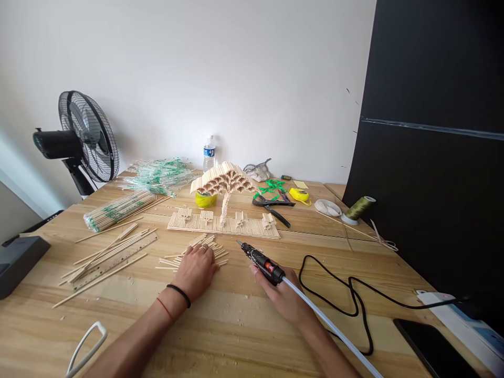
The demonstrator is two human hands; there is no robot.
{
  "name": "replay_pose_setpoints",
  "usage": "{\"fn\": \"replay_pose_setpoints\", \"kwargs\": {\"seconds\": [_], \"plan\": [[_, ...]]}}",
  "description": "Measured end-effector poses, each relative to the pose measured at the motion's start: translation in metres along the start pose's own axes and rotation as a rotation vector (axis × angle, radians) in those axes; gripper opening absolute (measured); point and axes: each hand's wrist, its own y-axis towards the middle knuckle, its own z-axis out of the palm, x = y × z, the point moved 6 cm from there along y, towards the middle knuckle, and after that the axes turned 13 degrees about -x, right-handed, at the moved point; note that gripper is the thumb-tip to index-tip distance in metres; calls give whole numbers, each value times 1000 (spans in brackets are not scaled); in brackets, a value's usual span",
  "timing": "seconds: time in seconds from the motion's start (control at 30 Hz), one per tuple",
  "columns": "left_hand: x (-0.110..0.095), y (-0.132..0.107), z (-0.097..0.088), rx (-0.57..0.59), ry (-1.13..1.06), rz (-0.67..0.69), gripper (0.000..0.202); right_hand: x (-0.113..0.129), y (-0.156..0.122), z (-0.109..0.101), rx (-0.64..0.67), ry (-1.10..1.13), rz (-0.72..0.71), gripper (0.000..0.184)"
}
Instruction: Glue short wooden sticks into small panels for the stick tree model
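Observation:
My right hand (pixel 285 296) is closed round a black hot glue gun (pixel 258 259) with a long clear glue stick trailing back; its nozzle points up-left toward a flat base of wooden sticks (pixel 222 224). On that base stand small stick pieces and a stick-built canopy (pixel 223 181) on a thin post. My left hand (pixel 195 273) lies palm down on the table, fingers reaching into a heap of short cut sticks (pixel 197 252). Whether the fingertips pinch a stick is hidden.
Long sticks and a ruler (pixel 114 257) lie left, with stick bundles (pixel 118 210) behind. Pliers (pixel 273 207), a yellow tape measure (pixel 300 195), a thread spool (pixel 359 207), a water bottle (pixel 209 153), a fan (pixel 84 139). A black cable (pixel 354 299) and a phone (pixel 431 346) lie right.

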Motion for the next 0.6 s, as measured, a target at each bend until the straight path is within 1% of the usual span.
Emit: {"fn": "replay_pose_setpoints", "kwargs": {"seconds": [0.37, 0.6], "plan": [[-1, -2, 3, 7, -8, 24, 6, 0, 1, 1, 10, 13, -10, 43], [0, -2, 6, -53, -88, 33, 10, -3, 0, 1, 16, 20, 1, 41]]}}
